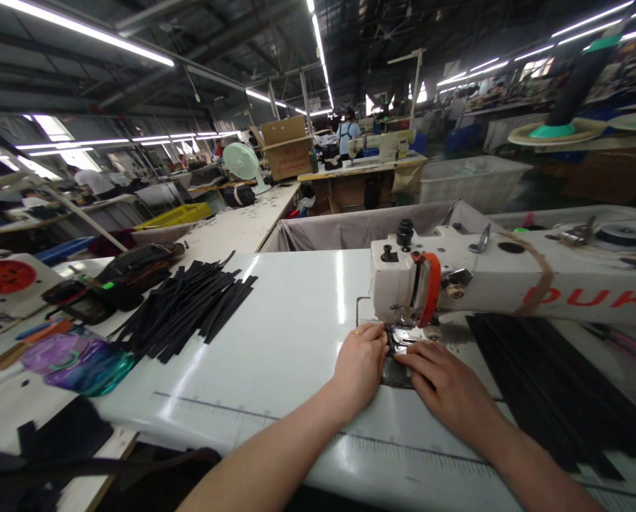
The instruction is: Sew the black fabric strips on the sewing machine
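Observation:
A white sewing machine (459, 274) with an orange guard stands over the work surface. Under its needle area lies a small black fabric piece (397, 377), partly covered by my fingers. My left hand (359, 364) is closed at the piece's left edge, fingers bunched beside the presser foot. From the right, my right hand (449, 377) pinches the same piece, its fingertips close to the metal plate (403, 338). The needle itself is too small to make out. Long black strips (553, 384) lie right of my right hand, below the machine arm.
A pile of short black strips (187, 309) lies on the left of the white table (291, 320). Further left are a shiny purple-green pouch (77, 359) and dark fabric (65, 430). A cloth-lined bin (344, 233) sits behind; a green fan (242, 162) and a person (346, 135) are beyond.

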`<state>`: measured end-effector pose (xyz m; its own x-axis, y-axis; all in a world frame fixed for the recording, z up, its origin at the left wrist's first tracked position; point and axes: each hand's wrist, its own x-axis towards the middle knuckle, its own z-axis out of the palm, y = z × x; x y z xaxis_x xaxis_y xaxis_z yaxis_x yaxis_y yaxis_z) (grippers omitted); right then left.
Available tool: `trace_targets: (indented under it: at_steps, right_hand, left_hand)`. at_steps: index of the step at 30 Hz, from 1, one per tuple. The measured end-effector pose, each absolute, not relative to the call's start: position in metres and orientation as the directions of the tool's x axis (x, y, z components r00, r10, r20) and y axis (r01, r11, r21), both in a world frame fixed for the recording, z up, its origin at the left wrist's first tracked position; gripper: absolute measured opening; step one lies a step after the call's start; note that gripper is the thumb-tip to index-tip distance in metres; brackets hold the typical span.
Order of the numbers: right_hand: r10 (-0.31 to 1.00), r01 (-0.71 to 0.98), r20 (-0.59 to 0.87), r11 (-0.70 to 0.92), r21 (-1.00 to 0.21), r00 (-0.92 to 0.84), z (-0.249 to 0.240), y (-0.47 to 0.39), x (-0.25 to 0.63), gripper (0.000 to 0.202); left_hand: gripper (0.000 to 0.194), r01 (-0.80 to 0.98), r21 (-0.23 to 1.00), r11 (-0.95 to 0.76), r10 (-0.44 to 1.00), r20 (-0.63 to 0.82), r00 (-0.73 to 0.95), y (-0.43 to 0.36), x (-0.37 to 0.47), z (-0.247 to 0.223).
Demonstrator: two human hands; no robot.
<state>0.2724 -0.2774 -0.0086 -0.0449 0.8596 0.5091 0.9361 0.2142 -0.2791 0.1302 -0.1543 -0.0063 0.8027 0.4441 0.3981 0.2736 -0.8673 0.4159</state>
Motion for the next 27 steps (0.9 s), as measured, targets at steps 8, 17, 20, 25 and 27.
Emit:
trace_targets:
  at_steps: [8,17,20,25,27]
  right_hand:
    - [0.886,0.946,0.461,0.194,-0.259,-0.056,-0.0079,-0.2751,0.2717,0.036]
    - [0.886,0.941,0.461,0.194,-0.278,-0.047,-0.0103,-0.276,0.2724,0.035]
    - [0.887,0.94,0.46,0.193,-0.282,-0.044,-0.0118,-0.2758,0.2726,0.035]
    - [0.891,0.94,0.453,0.186,-0.285,-0.039,-0.0125,-0.2758,0.2734,0.035]
    - [0.889,0.94,0.457,0.186,-0.287,-0.036,-0.012,-0.2759,0.2732,0.035]
  left_hand:
    - [0.022,0.26,0.373,-0.89,0.412,0.42,0.809,-0.157,0.1291,-0.0047]
    - [0.023,0.268,0.342,-0.901,0.401,0.419,0.814,-0.1589,0.1296,-0.0005]
    - [0.021,0.284,0.324,-0.903,0.405,0.415,0.815,-0.1595,0.1303,-0.0029]
    - [0.02,0.308,0.291,-0.906,0.407,0.395,0.824,-0.1607,0.1313,-0.0034]
    - [0.02,0.314,0.284,-0.906,0.408,0.391,0.825,-0.1608,0.1316,-0.0024]
